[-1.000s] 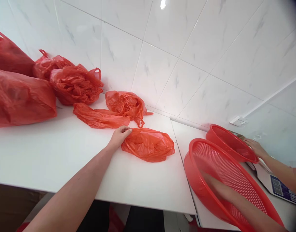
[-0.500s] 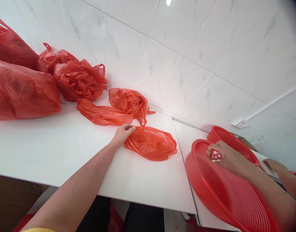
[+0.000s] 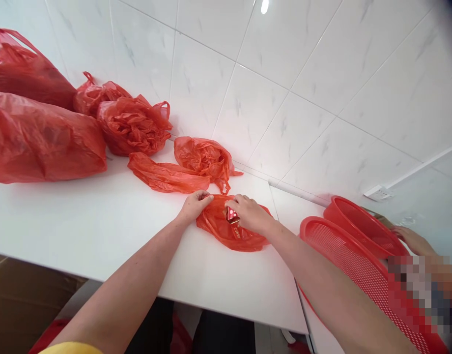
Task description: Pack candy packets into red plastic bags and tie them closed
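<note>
On the white table lies a thin red plastic bag [image 3: 216,228], its mouth spread. My left hand [image 3: 191,207] pinches the bag's left edge between thumb and fingers. Over the bag's middle, my right hand [image 3: 251,214] is closed on a small red packet with white dots [image 3: 232,215]. Light marks show on the bag just below the packet; I cannot tell whether they are print or something inside. Right behind the bag are a flattened red plastic bag [image 3: 167,176] and a crumpled red plastic bag [image 3: 204,156].
Full red bags [image 3: 45,140] and a bundle of crumpled bags [image 3: 133,125] stand at the left. At the right are a red perforated basket [image 3: 322,233] and a second red basket [image 3: 349,223], with another person's hand [image 3: 413,240] beside them. A tiled wall [image 3: 263,118] rises behind.
My right hand has moved left from the perforated basket to over the bag, carrying the dotted packet. My left hand keeps its pinch on the bag. The view has shifted slightly.
</note>
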`<act>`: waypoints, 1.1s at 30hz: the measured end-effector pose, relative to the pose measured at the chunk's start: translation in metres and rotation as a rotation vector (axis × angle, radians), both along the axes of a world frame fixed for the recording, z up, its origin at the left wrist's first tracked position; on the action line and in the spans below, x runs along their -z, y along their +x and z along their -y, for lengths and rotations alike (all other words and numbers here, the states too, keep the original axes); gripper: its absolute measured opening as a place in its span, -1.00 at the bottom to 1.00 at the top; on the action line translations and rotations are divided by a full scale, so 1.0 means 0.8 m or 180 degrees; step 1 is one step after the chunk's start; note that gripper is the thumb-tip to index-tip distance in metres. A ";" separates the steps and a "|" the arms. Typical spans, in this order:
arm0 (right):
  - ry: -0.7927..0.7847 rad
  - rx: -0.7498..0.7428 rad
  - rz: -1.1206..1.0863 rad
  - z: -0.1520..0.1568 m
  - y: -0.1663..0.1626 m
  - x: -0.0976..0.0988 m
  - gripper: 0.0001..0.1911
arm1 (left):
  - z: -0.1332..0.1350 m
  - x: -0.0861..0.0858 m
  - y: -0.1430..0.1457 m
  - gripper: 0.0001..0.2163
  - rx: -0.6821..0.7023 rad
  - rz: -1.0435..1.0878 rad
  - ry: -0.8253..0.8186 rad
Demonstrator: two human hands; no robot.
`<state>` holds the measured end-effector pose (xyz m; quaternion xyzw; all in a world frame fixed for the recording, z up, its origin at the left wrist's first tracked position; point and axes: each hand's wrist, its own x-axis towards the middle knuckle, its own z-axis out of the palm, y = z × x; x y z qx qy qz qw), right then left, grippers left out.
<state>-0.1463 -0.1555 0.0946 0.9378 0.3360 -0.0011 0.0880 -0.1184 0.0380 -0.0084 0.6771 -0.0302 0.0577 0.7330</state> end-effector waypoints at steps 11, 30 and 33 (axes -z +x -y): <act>-0.0152 0.0984 -0.0625 0.012 -0.019 -0.004 -0.89 | 0.000 -0.001 0.001 -0.68 0.0005 -0.0103 0.0020; 0.0216 0.1602 -0.0342 0.034 -0.042 0.008 -0.88 | -0.002 0.008 0.004 -0.69 0.0009 0.0026 0.0077; 0.1020 0.1671 0.0278 0.035 -0.039 0.007 -0.65 | -0.002 0.008 0.004 -0.67 -0.0004 0.0027 0.0020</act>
